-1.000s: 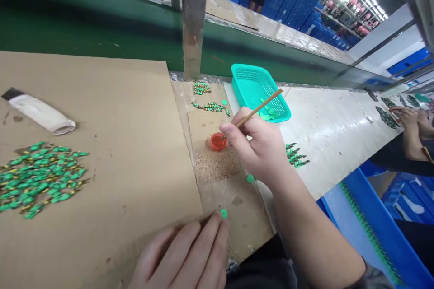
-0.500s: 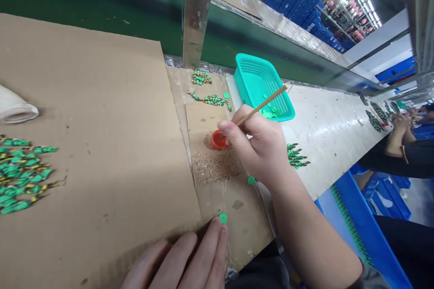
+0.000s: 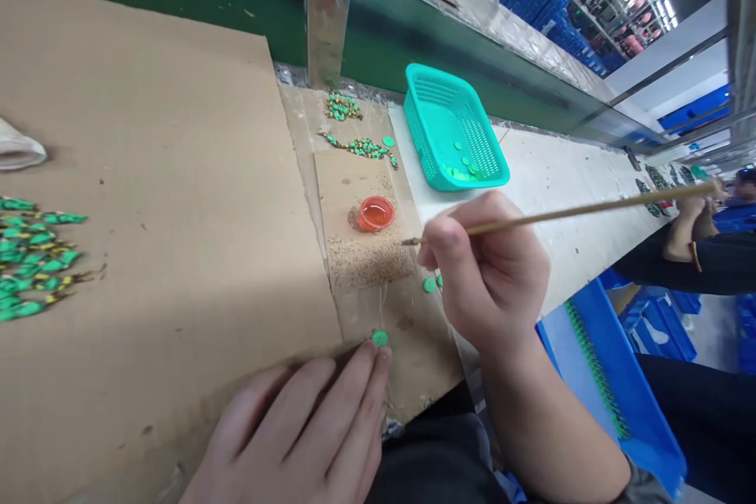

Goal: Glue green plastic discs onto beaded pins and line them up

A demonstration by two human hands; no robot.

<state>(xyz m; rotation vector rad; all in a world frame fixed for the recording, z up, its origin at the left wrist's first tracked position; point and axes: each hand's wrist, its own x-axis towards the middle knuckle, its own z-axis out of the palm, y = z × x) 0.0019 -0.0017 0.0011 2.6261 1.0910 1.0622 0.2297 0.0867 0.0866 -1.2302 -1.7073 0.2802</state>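
Note:
My right hand (image 3: 493,272) is closed around a thin wooden paintbrush (image 3: 596,209). Its dark tip points left, above the edge of a patch of brown grains. Just left of the tip stands a small red cup (image 3: 376,214) holding reddish liquid. My left hand (image 3: 301,429) lies low in the view, fingers together, with the fingertips holding a small green disc (image 3: 379,339) against the board; the thumb is hidden. Another green disc (image 3: 429,284) lies near my right wrist, with one more partly behind the hand.
A turquoise basket (image 3: 425,142) with several green discs stands behind my right hand. Green-and-yellow beaded pieces lie in a pile (image 3: 35,256) on the cardboard (image 3: 194,197) and in small clusters (image 3: 342,105) near a metal post (image 3: 327,16). A blue tray (image 3: 641,394) is at right; another person's arm (image 3: 688,232) rests beyond.
My right hand has drawn the paintbrush out of the red cup and moved right, with the brush now lying flatter. My left hand stays at the green disc. The view has shifted slightly.

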